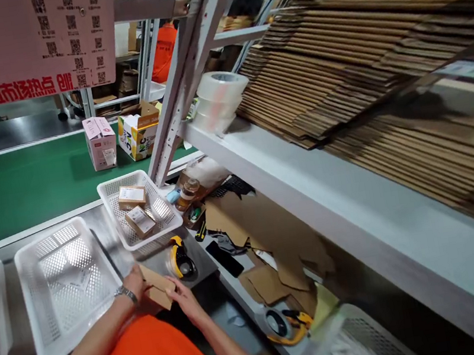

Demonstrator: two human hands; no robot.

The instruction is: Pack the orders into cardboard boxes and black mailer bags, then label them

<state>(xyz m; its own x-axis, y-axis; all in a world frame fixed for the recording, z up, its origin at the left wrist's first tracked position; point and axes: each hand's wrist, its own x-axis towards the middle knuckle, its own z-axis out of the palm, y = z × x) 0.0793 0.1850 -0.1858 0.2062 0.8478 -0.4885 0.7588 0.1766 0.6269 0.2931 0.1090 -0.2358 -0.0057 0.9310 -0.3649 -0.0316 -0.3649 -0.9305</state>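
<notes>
Left hand (135, 282) and right hand (183, 298) grip a small cardboard box (157, 285), both part-curled; seemingly the handling step; the next move probably calls for steady support.

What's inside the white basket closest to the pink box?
Two small labelled cardboard boxes lie in the basket. Whatever is inside those closed boxes, or directly beneath them, is covered.

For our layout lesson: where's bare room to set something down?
Free: green belt left of the pink box; white shelf strip between front edge and cardboard stack. Crowded: lower shelf, holding phone, cardboard scraps, tape dispenser.
</notes>
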